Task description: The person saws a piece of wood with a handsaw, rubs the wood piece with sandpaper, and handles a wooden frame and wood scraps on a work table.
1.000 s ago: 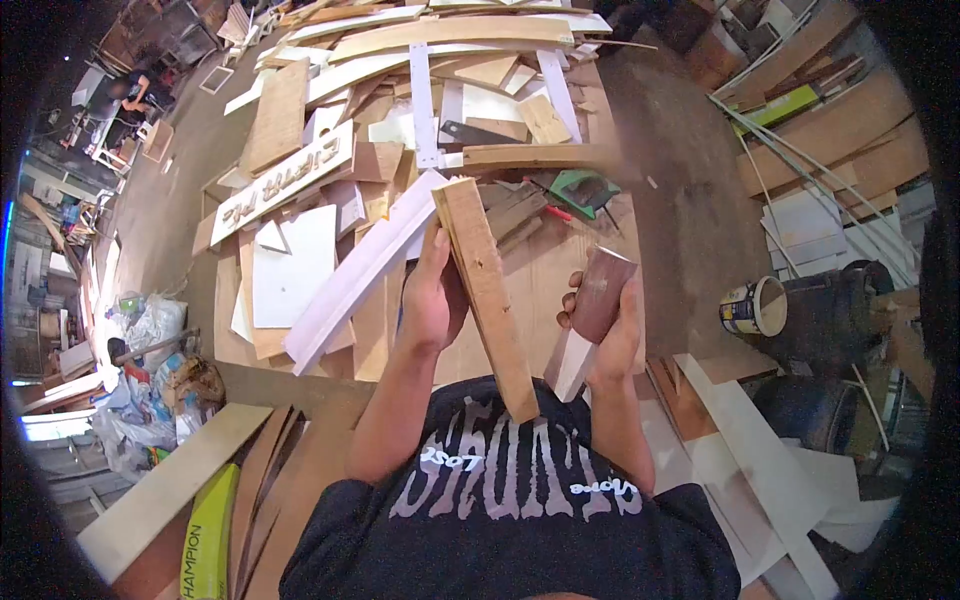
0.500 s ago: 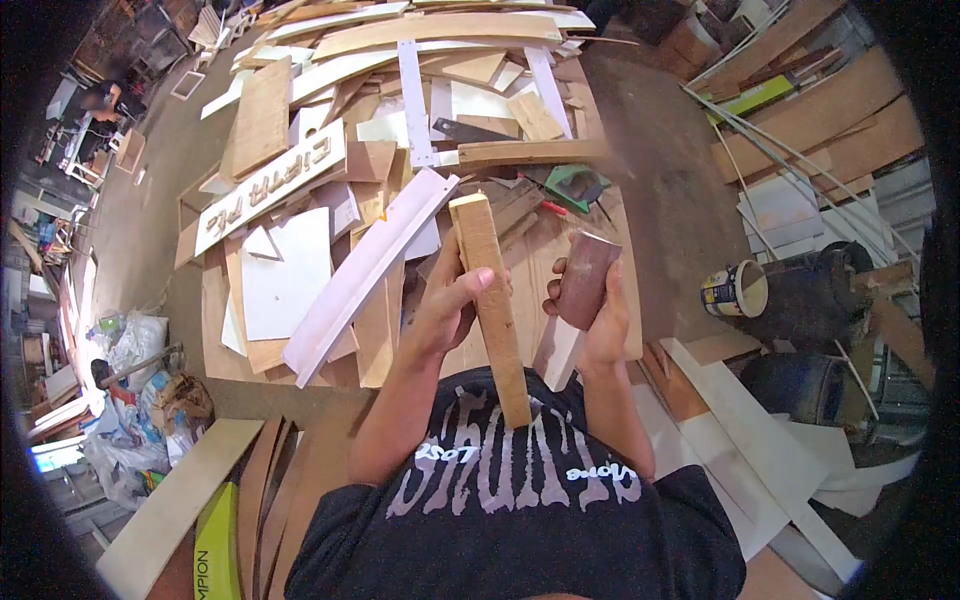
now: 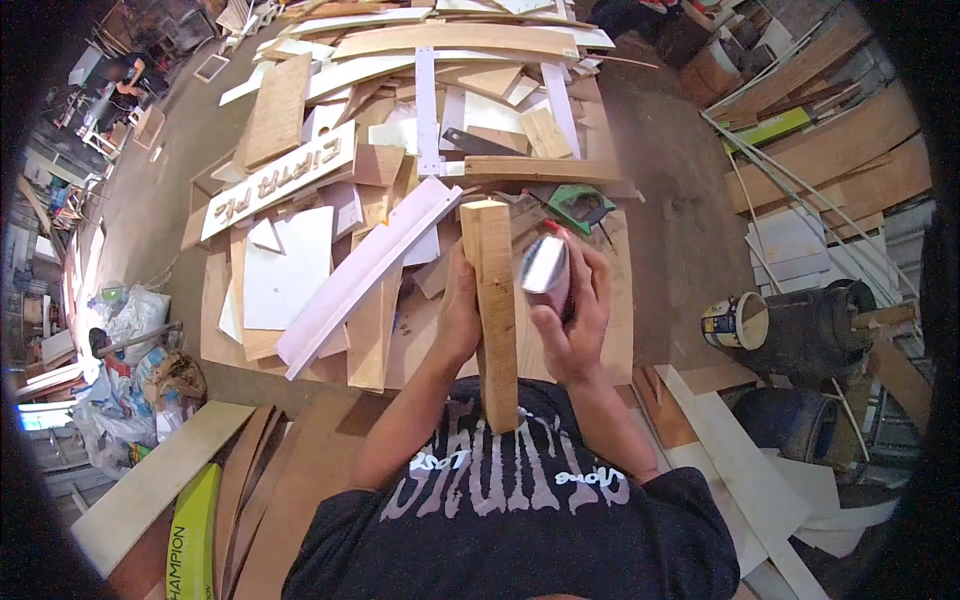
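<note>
Head camera, looking down past a black T-shirt with pale lettering [image 3: 510, 500]: two bare hands are raised over a cluttered tan board [image 3: 608, 350]. The left hand [image 3: 462, 315] grips a long, square-edged, yellow-brown wooden bar [image 3: 492, 310]. Its thumb side presses the bar's left edge; the fingertips are hidden behind the wood. The bar's long axis runs away from the chest, between the hands, its far end beyond the left fingers and its near end over the shirt; whether it touches the cloth is unclear.

The right hand [image 3: 578, 320] is clamped around a short reddish-brown block with a bright, pale end [image 3: 545, 268], slightly blurred, thumb on the near side and fingers around the right. The pale end faces the camera. Block and right fingers sit just right of the bar, with a narrow gap; nothing stands between.

Beyond the right fingers lies a green-handled saw [image 3: 582, 207]. Left of the left fingers, a lilac-white moulded strip [image 3: 370, 275] slants across wood offcuts; farther left is a white sign board with brown letters [image 3: 280, 182]. Well to the right of the right fingers is a pale, open bucket [image 3: 735, 322].
</note>
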Demonstrator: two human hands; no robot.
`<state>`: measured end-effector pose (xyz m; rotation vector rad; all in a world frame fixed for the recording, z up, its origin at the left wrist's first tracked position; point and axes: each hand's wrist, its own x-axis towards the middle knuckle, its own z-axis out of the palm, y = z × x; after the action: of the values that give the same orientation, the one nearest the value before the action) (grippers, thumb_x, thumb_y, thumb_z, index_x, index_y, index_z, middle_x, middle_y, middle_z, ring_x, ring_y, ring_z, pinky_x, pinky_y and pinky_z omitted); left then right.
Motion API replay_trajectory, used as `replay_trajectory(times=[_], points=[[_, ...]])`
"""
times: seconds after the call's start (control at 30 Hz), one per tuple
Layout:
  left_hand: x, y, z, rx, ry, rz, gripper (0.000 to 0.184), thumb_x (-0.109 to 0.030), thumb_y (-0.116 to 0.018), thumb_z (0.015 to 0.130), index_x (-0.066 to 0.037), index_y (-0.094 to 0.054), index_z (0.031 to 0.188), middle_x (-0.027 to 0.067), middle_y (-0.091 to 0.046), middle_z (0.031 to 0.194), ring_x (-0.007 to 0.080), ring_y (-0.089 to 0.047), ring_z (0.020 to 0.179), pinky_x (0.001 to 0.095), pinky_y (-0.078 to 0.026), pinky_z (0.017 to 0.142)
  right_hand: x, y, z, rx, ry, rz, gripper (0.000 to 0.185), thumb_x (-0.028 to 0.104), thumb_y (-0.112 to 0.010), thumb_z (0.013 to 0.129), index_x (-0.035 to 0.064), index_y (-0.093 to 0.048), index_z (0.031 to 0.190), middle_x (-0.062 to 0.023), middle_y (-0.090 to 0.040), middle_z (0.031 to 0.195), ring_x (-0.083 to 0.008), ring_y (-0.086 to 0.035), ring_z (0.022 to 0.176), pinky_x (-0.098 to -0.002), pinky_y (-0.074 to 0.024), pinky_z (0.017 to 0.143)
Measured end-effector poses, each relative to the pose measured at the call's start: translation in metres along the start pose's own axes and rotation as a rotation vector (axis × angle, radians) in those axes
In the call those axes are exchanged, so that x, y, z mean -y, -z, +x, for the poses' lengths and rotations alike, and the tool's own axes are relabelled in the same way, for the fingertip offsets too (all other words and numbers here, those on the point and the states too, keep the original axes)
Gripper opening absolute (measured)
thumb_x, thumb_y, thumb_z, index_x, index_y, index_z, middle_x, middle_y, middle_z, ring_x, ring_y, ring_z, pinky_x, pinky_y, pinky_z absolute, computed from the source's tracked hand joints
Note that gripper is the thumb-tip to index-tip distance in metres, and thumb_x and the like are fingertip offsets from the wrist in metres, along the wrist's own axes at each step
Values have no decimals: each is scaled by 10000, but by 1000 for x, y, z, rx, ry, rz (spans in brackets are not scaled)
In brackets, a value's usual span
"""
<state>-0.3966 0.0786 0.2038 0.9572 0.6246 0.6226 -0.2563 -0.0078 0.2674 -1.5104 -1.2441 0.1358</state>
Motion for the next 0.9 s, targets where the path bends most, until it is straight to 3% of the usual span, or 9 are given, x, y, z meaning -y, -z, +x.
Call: replay_trajectory(times=[0.1, 0.33, 0.47, 0.53, 0.67, 0.73, 0.8, 0.87, 0.9], points=[[-23, -32, 0, -204, -341, 313, 767, -583, -92, 1040, -15, -493, 1363, 197, -656, 1160, 312, -667, 1069, 410, -544, 962, 23, 2, 33, 73, 201, -285, 817, 393, -831, 734, 58, -527, 1414, -193, -530, 1187, -337, -589, 1037, -394, -515, 876], [-42, -18, 0, -238, 28, 269, 824, -593, -61, 1034, -10, -599, 1255, 172, -675, 1139, 265, -679, 1015, 389, -563, 899, 14, -2, 41, 354, 249, -333, 781, 356, -841, 720, 116, -544, 1401, -171, -559, 1113, -345, -609, 978, -424, -536, 821], [-28, -15, -2, -255, -92, 469, 740, -562, -117, 1056, -47, -623, 1217, 141, -683, 1074, 236, -672, 960, 390, -561, 843, 23, -9, 63, 279, 146, -363, 774, 347, -852, 723, 78, -560, 1388, -161, -560, 1145, -312, -604, 1010, -399, -519, 876], [-35, -11, -2, -308, 76, 332, 736, -556, -128, 1061, -35, -625, 1209, 142, -682, 1071, 231, -661, 959, 393, -544, 823, 21, -12, 44, 386, 219, -354, 768, 342, -852, 728, 79, -559, 1387, -158, -558, 1139, -303, -603, 1008, -410, -524, 863], [-31, -8, -8, -244, 70, 328, 693, -577, -184, 1057, -37, -572, 1252, 143, -637, 1124, 215, -604, 1042, 370, -471, 949, 17, -20, 59, 352, 116, -386, 769, 418, -850, 726, 101, -584, 1374, -150, -557, 1133, -295, -602, 1008, -409, -526, 882], [-21, -3, -2, -275, 14, 301, 687, -516, -149, 1074, -34, -610, 1238, 128, -674, 1067, 219, -665, 943, 352, -564, 821, 19, -19, 57, 241, 83, -385, 780, 434, -849, 724, 106, -581, 1379, -148, -557, 1135, -294, -600, 1011, -410, -525, 887], [-13, 4, 7, -274, 11, 16, 684, -531, -152, 1072, -51, -625, 1187, 99, -665, 1013, 199, -646, 879, 349, -542, 759, 31, -14, 30, 541, 235, -376, 776, 394, -827, 761, 90, -539, 1414, -155, -553, 1143, -302, -593, 1023, -407, -517, 875], [-13, 3, 4, -243, 22, 28, 679, -545, -166, 1068, -53, -620, 1185, 91, -660, 996, 181, -641, 864, 346, -544, 735, 26, -17, 43, 533, 256, -349, 760, 362, -824, 765, 84, -538, 1413, -156, -554, 1138, -302, -595, 1032, -407, -512, 871], [-5, 7, 3, -246, -48, 347, 675, -560, -182, 1062, -46, -601, 1186, 94, -655, 980, 163, -634, 857, 335, -556, 721, 22, -21, 60, 411, 145, -363, 748, 382, -830, 754, 88, -566, 1389, -152, -558, 1131, -297, -597, 1034, -407, -511, 879]])
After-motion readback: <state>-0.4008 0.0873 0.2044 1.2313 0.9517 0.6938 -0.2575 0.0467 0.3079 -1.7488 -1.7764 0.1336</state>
